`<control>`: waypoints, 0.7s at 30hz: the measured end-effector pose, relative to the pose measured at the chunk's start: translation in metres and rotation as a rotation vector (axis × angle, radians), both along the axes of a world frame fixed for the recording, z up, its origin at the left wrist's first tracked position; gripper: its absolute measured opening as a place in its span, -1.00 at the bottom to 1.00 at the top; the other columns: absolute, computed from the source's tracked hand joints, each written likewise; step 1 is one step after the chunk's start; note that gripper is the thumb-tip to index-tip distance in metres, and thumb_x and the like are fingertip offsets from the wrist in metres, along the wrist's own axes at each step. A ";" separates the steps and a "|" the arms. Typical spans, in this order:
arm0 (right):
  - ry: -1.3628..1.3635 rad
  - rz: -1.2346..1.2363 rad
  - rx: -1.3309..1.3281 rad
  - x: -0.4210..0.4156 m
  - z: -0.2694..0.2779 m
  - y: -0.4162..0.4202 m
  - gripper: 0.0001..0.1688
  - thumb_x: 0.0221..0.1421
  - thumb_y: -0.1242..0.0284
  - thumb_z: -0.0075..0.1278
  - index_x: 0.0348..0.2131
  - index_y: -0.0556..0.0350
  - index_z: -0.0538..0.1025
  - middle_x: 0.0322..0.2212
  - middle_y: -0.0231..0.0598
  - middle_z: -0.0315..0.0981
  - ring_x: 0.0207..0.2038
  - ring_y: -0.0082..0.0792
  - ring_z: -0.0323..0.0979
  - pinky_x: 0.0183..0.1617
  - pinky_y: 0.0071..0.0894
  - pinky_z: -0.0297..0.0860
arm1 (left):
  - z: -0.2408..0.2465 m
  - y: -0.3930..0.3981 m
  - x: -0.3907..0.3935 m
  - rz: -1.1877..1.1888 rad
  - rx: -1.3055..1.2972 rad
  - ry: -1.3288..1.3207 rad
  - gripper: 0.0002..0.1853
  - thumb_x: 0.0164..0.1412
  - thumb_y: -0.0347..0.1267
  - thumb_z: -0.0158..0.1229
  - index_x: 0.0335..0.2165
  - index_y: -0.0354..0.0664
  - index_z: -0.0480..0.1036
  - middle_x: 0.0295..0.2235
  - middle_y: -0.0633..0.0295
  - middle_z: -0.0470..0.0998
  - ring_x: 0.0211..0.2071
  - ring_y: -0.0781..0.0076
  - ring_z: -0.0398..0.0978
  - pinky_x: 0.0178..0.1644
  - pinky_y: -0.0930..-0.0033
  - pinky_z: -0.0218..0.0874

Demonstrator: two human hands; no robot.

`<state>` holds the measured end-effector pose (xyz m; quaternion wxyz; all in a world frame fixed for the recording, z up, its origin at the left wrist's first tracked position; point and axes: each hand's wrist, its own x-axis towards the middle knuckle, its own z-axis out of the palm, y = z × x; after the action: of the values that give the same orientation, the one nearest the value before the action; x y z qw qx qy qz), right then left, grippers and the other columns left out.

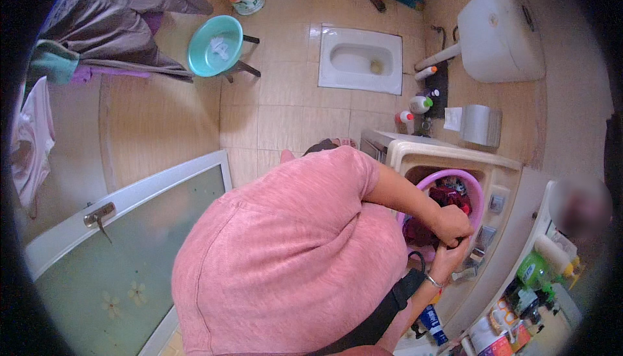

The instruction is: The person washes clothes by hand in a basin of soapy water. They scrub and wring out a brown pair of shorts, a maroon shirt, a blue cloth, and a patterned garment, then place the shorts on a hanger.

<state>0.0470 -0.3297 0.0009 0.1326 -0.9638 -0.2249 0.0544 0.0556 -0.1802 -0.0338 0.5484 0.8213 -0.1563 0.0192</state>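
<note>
A pink plastic basin (479, 198) sits in the bowl of a beige washbasin (452, 154). Dark red wet cloth (421, 233) lies bunched inside it, with some patterned grey fabric (455, 183) near the far rim. My left hand (453, 223) is closed in a fist above the basin. Pressed up against it from below is my right hand (451, 258), with a bracelet on the wrist. Between the two, a small dark piece of the cloth shows; the fingers mostly hide it.
A faucet (479, 246) stands beside the basin's right side. Bottles, including a green one (533, 268), crowd a shelf at lower right; a blue tube (432, 324) lies near my right forearm. Behind are a squat toilet (360, 59), a turquoise basin (214, 47) on a stool and a glass door (126, 258).
</note>
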 end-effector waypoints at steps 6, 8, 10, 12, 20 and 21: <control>0.112 0.009 -0.023 0.006 0.006 -0.004 -0.44 -0.04 0.54 -0.06 0.02 0.25 0.28 -0.10 0.10 0.34 -0.04 0.06 0.30 0.05 -0.22 0.19 | -0.009 0.009 -0.003 0.027 -0.060 -0.088 -0.67 -0.23 -0.23 0.19 -0.48 -0.26 0.46 -0.44 -0.02 0.50 -0.38 -0.03 0.48 -0.36 0.03 0.31; 0.049 0.051 -0.077 0.007 0.006 -0.017 -0.54 0.03 0.57 -0.14 -0.02 0.24 0.33 -0.12 0.02 0.37 -0.06 -0.06 0.33 0.04 -0.29 0.21 | -0.014 0.014 -0.006 0.013 -0.092 -0.099 -0.68 -0.20 -0.25 0.19 -0.45 -0.24 0.44 -0.44 0.02 0.47 -0.36 0.00 0.47 -0.32 0.05 0.31; 0.193 -0.029 0.097 0.005 0.016 -0.014 -0.59 0.07 0.57 -0.18 -0.04 0.25 0.35 -0.13 -0.03 0.38 -0.07 -0.15 0.34 0.03 -0.32 0.21 | -0.008 0.023 -0.008 -0.045 -0.101 -0.071 -0.69 -0.12 -0.22 0.20 -0.42 -0.21 0.44 -0.42 0.04 0.45 -0.32 0.02 0.45 -0.31 0.05 0.29; 0.247 -0.036 0.231 0.000 0.032 -0.011 -0.66 0.13 0.55 -0.21 -0.09 0.25 0.39 -0.15 -0.12 0.39 -0.08 -0.27 0.33 0.03 -0.34 0.21 | -0.021 0.018 0.001 -0.112 -0.123 -0.156 -0.67 -0.07 -0.17 0.19 -0.41 -0.21 0.45 -0.40 0.05 0.45 -0.30 0.02 0.45 -0.30 0.05 0.27; 0.119 -0.211 0.419 -0.021 0.084 -0.018 -0.69 0.15 0.46 -0.16 -0.14 0.25 0.40 -0.17 -0.13 0.37 -0.09 -0.22 0.30 0.03 -0.31 0.21 | -0.053 0.005 0.009 -0.249 -0.028 -0.092 -0.64 0.05 -0.09 0.10 -0.28 -0.09 0.50 -0.30 0.10 0.49 -0.22 0.05 0.45 -0.24 0.01 0.25; 0.072 -0.227 0.429 -0.023 0.088 -0.024 -0.71 0.16 0.47 -0.18 -0.14 0.24 0.40 -0.17 -0.15 0.36 -0.10 -0.24 0.30 0.04 -0.32 0.20 | -0.053 0.001 0.009 -0.255 -0.034 -0.102 -0.64 0.05 -0.10 0.09 -0.27 -0.08 0.50 -0.28 0.10 0.49 -0.20 0.06 0.44 -0.24 0.01 0.26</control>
<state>0.0241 -0.3532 0.0886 0.3477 -0.9300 -0.1164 0.0246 0.0646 -0.1793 -0.0869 0.5515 0.7834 -0.2865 -0.0064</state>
